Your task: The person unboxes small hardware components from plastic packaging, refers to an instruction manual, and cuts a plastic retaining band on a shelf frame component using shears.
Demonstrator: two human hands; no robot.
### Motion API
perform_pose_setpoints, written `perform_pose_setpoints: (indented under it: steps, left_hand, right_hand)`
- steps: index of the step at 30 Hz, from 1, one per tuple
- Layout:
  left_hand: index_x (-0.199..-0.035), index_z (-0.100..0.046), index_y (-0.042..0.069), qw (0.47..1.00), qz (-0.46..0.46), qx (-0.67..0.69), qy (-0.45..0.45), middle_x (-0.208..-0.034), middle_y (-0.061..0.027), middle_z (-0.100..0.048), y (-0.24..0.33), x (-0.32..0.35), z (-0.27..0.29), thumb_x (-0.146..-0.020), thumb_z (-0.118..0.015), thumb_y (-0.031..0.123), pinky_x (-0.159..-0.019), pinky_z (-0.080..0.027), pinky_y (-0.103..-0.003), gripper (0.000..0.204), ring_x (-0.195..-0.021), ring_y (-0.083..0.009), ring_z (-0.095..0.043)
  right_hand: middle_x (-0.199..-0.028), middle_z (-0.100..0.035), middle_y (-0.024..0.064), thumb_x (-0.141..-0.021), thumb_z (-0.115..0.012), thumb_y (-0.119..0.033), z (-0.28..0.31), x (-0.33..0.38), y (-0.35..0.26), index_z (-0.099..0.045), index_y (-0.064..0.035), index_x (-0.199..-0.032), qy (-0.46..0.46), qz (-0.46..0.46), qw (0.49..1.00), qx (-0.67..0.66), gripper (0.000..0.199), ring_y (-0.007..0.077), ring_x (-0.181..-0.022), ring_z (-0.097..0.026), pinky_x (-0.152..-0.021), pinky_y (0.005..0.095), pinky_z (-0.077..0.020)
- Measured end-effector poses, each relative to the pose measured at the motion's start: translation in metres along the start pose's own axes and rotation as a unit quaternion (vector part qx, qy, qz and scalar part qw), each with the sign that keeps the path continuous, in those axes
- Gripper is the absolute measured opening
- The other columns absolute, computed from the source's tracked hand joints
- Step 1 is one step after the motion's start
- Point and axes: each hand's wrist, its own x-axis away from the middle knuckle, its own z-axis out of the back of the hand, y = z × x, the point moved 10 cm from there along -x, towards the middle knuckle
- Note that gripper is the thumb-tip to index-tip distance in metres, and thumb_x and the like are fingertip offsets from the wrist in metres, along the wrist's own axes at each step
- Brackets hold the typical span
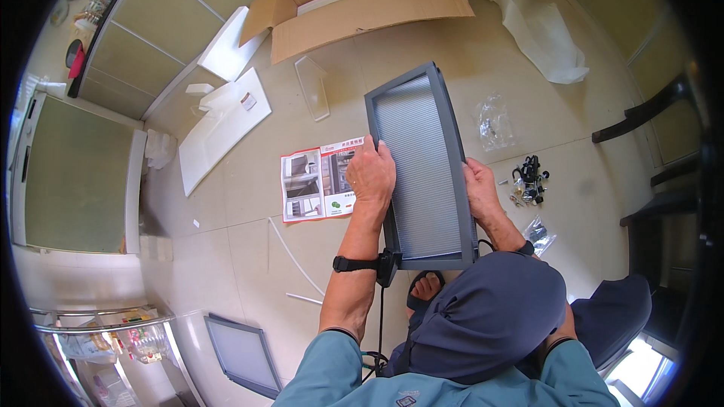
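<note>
A dark grey framed panel (pixel 418 173) with a ribbed, translucent face is held tilted in front of my knees. My left hand (pixel 371 173) grips its left frame edge, with the fingers bent over the bar. On the opposite side, my right hand (pixel 483 192) holds the right edge; some of its fingers are hidden behind the frame. Partly behind my left hand, a printed leaflet (pixel 302 185) lies spread on the floor. To the right of the panel are a pile of black fittings (pixel 532 179) and a clear plastic bag (pixel 495 124).
An open cardboard box (pixel 369 26) stands at the far side. White foam boards (pixel 226 132) and a clear sheet (pixel 311 89) lie left of it, foam wrap (pixel 543 38) right. A second framed panel (pixel 241 354) is at lower left. Dark chairs (pixel 648 109) stand at right.
</note>
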Motion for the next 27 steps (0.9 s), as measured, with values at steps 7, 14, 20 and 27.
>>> perform_pose_setpoints:
  steps: [7,14,20,27]
  left_hand:
    - [-0.114,-0.065,-0.001,0.997,0.015,0.07,0.022,-0.104,-0.0241,-0.068,-0.007,0.001,0.001,-0.095,-0.053,0.035,-0.085,-0.05,-0.044,0.043,-0.099,-0.0405,-0.065]
    - [-0.086,-0.065,-0.006,0.95,0.123,0.284,-0.038,-0.073,-0.0133,-0.066,-0.04,-0.002,-0.028,-0.092,-0.06,0.034,-0.066,-0.045,-0.036,0.041,-0.066,-0.0245,-0.056]
    - [-0.098,-0.062,-0.002,0.785,0.206,0.577,-0.096,-0.089,-0.0028,-0.064,-0.064,0.011,-0.062,-0.098,-0.059,0.026,-0.068,-0.045,-0.025,0.029,-0.076,-0.0092,-0.056]
    - [-0.1,-0.06,0.001,0.704,0.17,0.679,-0.116,-0.089,-0.0016,-0.064,-0.066,0.018,-0.065,-0.098,-0.06,0.02,-0.073,-0.046,-0.024,0.019,-0.079,-0.0092,-0.057]
  right_hand:
    - [-0.071,-0.053,-0.0032,-0.103,-0.042,-0.026,0.015,-0.005,0.022,-0.056,-0.0017,-0.079,-0.012,0.01,1.0,0.016,0.037,0.0054,-0.068,-0.045,-0.061,0.0256,-0.0396]
    - [-0.077,-0.054,-0.0023,-0.104,-0.039,-0.031,0.008,0.001,-0.001,-0.059,-0.003,-0.083,-0.046,0.008,0.999,-0.024,0.04,0.0069,-0.072,-0.045,-0.066,0.0268,-0.0402]
    - [-0.09,-0.061,0.003,-0.101,-0.05,-0.035,-0.009,0.012,0.003,-0.061,0.0035,-0.102,-0.157,-0.109,0.981,0.04,0.04,0.0093,-0.08,-0.053,-0.073,0.026,-0.0452]
    - [-0.089,-0.065,0.0131,-0.093,-0.062,-0.018,-0.019,0.016,0.02,-0.055,0.0069,-0.104,-0.175,0.025,0.976,0.126,0.028,0.0156,-0.08,-0.056,-0.074,0.0329,-0.048]
